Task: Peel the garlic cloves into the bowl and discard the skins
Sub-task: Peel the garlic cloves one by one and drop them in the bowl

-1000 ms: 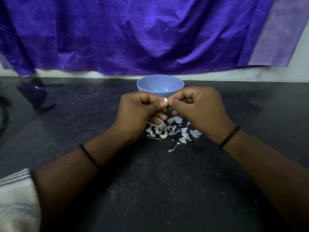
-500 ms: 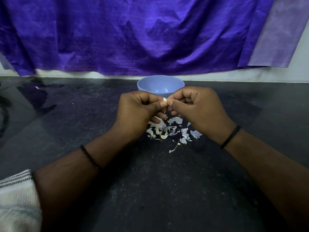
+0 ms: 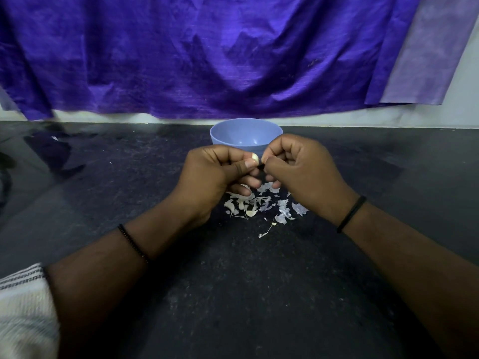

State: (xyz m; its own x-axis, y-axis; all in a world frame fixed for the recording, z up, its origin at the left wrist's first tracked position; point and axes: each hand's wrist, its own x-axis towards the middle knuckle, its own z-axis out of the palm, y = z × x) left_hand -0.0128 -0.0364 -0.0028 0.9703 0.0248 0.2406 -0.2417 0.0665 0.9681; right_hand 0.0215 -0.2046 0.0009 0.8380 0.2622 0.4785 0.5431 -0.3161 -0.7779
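Two hands: both raised together over the counter, in front of the bowl
Cloth: purple, creased, hanging across the wall behind the counter
Counter: dark speckled stone, glossy at the far left
Left hand: fingers curled, thumb and forefinger pinching the garlic clove at its tip
Right hand: fingers curled in, thumb and forefinger tips closed right beside the clove; whether they grip skin I cannot tell
Bowl: blue plastic, upright, just behind the hands; contents hidden
Skins: pale scraps scattered on the counter below the hands
Garlic clove: small, pale, held between the two hands, in front of the bowl's near rim
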